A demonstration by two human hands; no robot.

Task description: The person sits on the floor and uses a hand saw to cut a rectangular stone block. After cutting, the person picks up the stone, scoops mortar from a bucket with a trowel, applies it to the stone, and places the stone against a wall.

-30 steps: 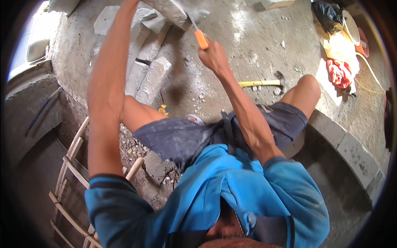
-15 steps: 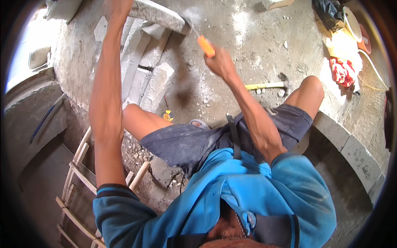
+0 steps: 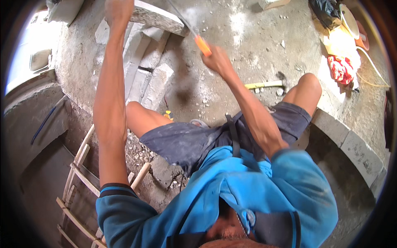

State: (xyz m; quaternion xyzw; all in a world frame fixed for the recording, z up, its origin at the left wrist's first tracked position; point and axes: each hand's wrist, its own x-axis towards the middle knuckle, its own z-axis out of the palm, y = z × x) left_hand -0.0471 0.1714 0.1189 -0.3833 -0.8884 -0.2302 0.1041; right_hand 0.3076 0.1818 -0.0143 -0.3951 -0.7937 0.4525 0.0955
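My right hand (image 3: 216,60) is closed around the orange handle (image 3: 202,45) of a tool with a long thin metal blade (image 3: 182,18). This blade slants up and left past the end of a pale block (image 3: 159,18), out through the top edge; its tip is cut off. At the block's left end is my left hand (image 3: 119,13), partly out of the picture, its fingers hidden. Below, several long pale block pieces (image 3: 138,47) lie side by side on the floor, close to my left knee.
A hammer (image 3: 264,85) with a yellow-green handle lies near my right knee. Light wooden strips (image 3: 82,177) form a frame at lower left. A red-and-white cloth (image 3: 342,69) and black bag (image 3: 324,12) sit far right. Rubble and pale dust are scattered over the concrete floor (image 3: 235,58).
The blade has moved up and now shows more of its length beyond the block's end. My right hand has shifted slightly left; the dust cloud by the block has thinned.
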